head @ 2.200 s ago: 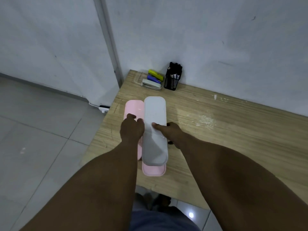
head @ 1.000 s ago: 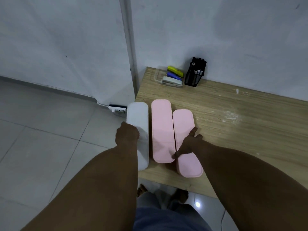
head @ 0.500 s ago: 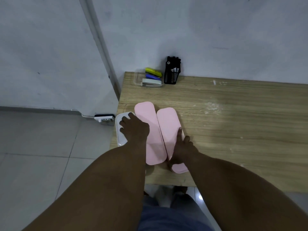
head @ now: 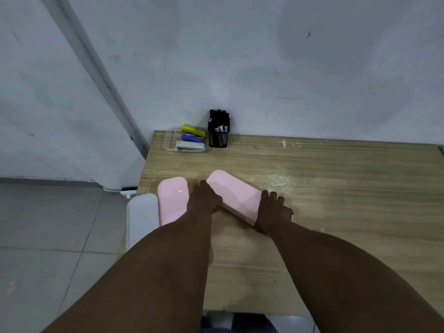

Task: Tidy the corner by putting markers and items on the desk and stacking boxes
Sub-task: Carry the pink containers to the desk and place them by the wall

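Here the right hand (head: 274,212) clasps the near end of the angled pink box (head: 234,197) on the wooden desk (head: 336,188), while the left hand (head: 204,199) curls on its far side. The box looks rigid, smooth, probably light; gripping both ends suits stacking it onto the neighbouring pink box (head: 171,200) beside the white box (head: 141,212).

— Any writing legible on the desk (head: 336,188)?

— None. The pink boxes (head: 173,200) and the white box (head: 141,217) show plain lids, with no label or brand.

— And the markers in the black mesh holder (head: 218,133)?

— Pale bands on their barrels may be labels, but they are too small and blurred to read. The staplers in the clear tray (head: 191,140) show no readable mark either.
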